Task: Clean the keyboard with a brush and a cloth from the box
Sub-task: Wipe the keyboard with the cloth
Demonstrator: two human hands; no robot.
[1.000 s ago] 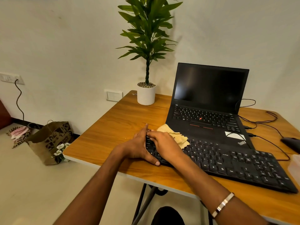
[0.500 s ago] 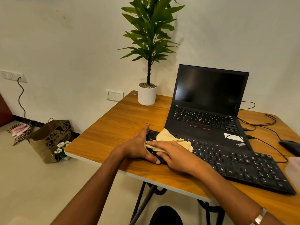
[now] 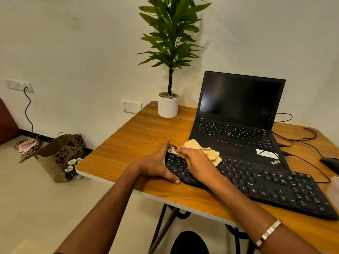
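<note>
Your right hand [image 3: 197,165] slid back toward the keyboard's left end, dragging the cloth [image 3: 205,152] with it since half a second ago.
Count: one black keyboard [image 3: 256,184], one yellow-beige cloth, one open laptop [image 3: 236,123], one potted plant [image 3: 169,74], one mouse [image 3: 330,163], two hands. Keyboard lies at the table's [image 3: 128,143] near edge, just in front of the laptop; cloth is crumpled on its far-left keys. Right hand's fingers lie flat, pressing the cloth down. Your left hand [image 3: 156,165] clasps the keyboard's left end, thumb on its near edge, same as before. Paper bag [image 3: 60,154] on the floor, left.
</note>
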